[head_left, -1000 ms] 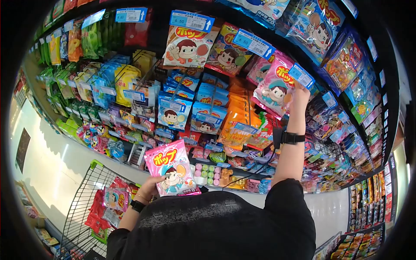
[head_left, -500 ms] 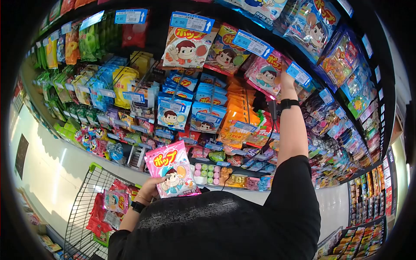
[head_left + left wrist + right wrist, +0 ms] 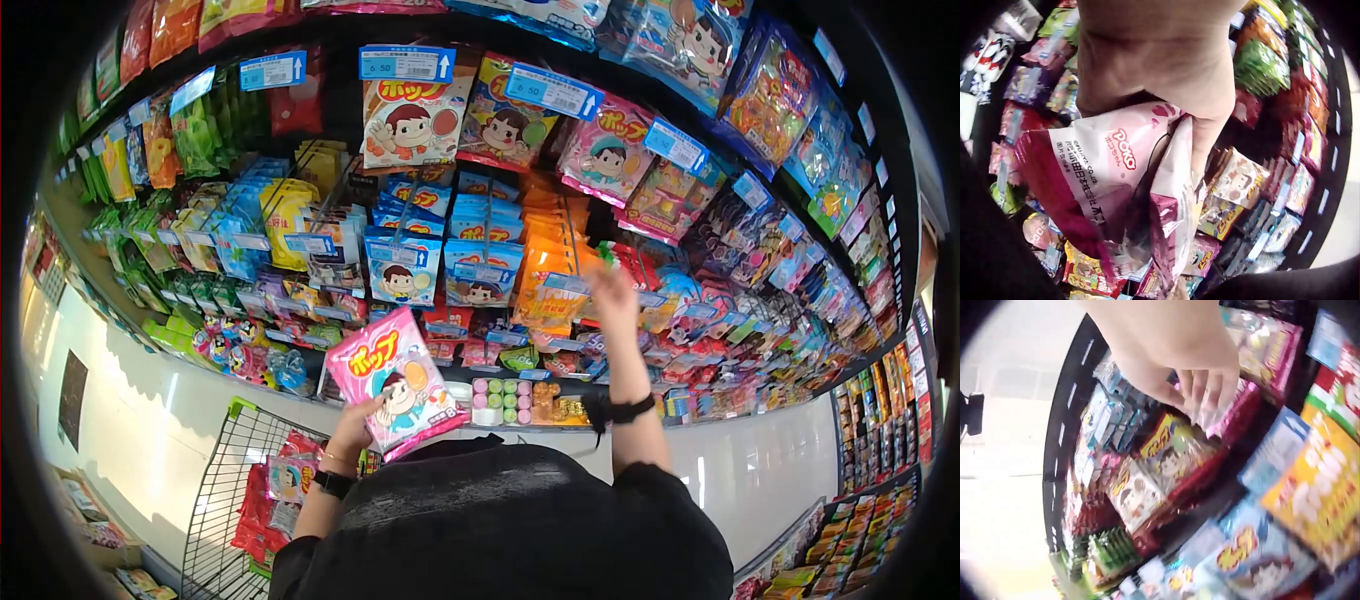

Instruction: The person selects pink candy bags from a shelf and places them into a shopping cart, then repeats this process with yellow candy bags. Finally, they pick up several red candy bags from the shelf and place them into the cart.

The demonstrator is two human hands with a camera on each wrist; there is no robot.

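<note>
My left hand (image 3: 350, 430) grips pink candy bags (image 3: 405, 385) near their lower left edge, with the thumb across the front. In the left wrist view, two overlapping pink and white bags (image 3: 1110, 181) hang from that hand, back print showing. My right hand (image 3: 612, 300), blurred, is in front of the orange candy bags (image 3: 550, 265) on the rack, its fingers loose and nothing held. Above it hangs a pink candy bag (image 3: 605, 155) behind a blue price tag (image 3: 675, 145). In the right wrist view, the fingers overlap a shiny pink bag (image 3: 1238, 415).
Hanging candy bags in many colours fill the curved rack ahead, including blue bags (image 3: 400, 265) and a brown and white bag (image 3: 412, 120). A wire shopping cart (image 3: 240, 405) with red and pink bags (image 3: 290, 478) in it stands at lower left. Another snack shelf (image 3: 850, 530) is at lower right.
My right hand has let go of the hanging pink bag and come down and left toward my body. The left hand still holds its pink bags, tilted slightly more.
</note>
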